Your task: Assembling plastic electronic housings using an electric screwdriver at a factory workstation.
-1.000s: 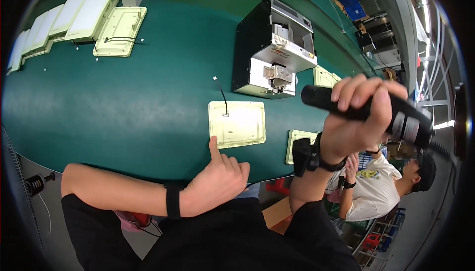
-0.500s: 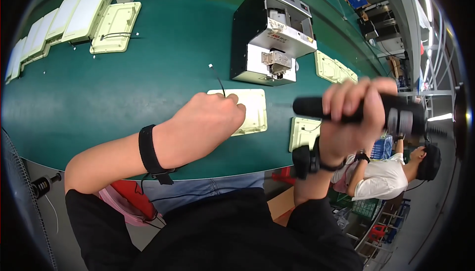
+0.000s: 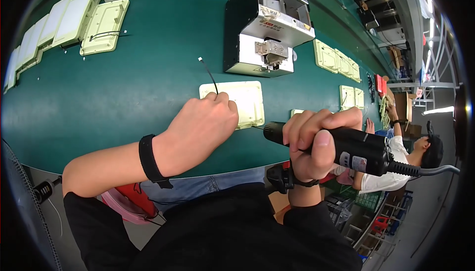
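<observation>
Our right hand (image 3: 321, 135) wraps a black cylindrical corded driver (image 3: 363, 148), aimed at the pale-yellow rectangular plastic panel (image 3: 250, 103) on the green counter (image 3: 143, 88); our left hand (image 3: 199, 126) overlaps the panel, probably steadying it, its grip we cannot tell.

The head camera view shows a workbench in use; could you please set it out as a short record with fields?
Left hand: curled over the left part of a pale panel; fingertips hidden
Right hand: wrapped around a black corded screwdriver
Screwdriver bit: at the panel's near right corner; contact unclear
Panel attachment: black cable with white connector
Surface: green table
Beyond panel: black-and-white machine
Far left: overlapping panels
Right: more panels; person in white shirt
</observation>
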Available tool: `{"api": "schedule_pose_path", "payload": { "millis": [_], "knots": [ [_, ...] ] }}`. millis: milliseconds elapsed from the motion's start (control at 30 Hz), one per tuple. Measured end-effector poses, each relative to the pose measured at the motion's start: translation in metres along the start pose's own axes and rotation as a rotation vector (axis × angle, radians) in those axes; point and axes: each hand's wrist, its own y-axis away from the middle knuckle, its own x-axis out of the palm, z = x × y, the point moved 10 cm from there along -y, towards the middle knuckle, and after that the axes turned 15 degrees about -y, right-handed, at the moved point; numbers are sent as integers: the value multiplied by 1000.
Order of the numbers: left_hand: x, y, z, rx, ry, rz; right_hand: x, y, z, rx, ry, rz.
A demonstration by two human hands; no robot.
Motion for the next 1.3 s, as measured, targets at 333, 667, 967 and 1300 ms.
{"api": "schedule_pose_path", "payload": {
  "millis": [333, 667, 967, 1300],
  "knots": [
    [10, -5, 5, -16, 86, 47, 5, -1, -8, 40, 3, 21],
    [-110, -78, 46, -127, 104, -368, 4, 0, -14, 78, -212, 239],
    [-127, -111, 92, -174, -63, -622, 4, -7, -13, 142, -243, 357],
    [-14, 3, 39, 152, 251, -247, 3, -94, 54, -263, -178, 173]
  ]
}}
